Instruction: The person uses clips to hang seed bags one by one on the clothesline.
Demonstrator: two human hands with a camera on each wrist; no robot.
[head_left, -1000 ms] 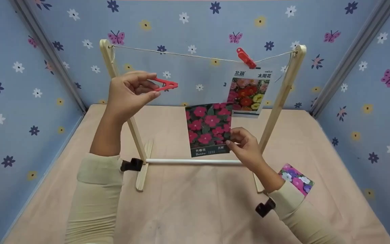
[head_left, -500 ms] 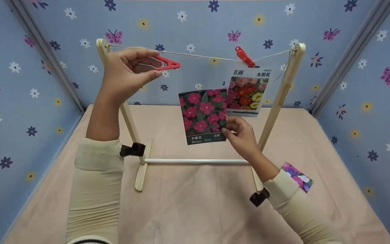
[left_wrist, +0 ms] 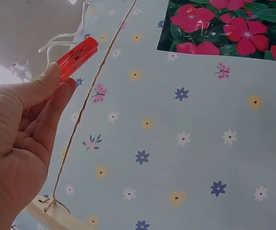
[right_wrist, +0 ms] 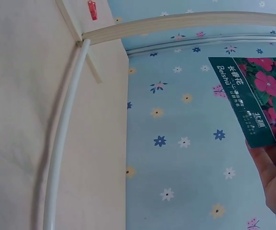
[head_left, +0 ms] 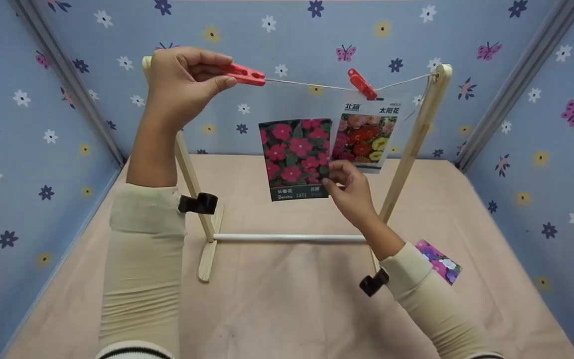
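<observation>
My left hand [head_left: 182, 85] pinches a red clothespin [head_left: 246, 75] between thumb and fingers, up at the height of the string [head_left: 307, 85]. In the left wrist view the clothespin [left_wrist: 82, 56] looks beside the string [left_wrist: 87, 96], not clipped on it. My right hand [head_left: 353, 192] holds a seed packet with pink flowers [head_left: 294, 154] by its lower right edge, below the string. Right of it, another seed packet [head_left: 364, 139] hangs from the string under a second red clothespin [head_left: 361, 84].
Wooden posts [head_left: 416, 134] and a white rod [head_left: 287, 238] form the frame. A purple-flowered packet [head_left: 444, 264] lies right on the pinkish cloth [head_left: 277, 299], partly behind my sleeve. Another red clothespin [right_wrist: 93, 9] lies on the cloth in the right wrist view. Flowered walls surround it.
My left hand has risen with the clothespin to the string, and the clothespin has turned. My right hand has lifted the pink-flowered seed packet up and slightly left.
</observation>
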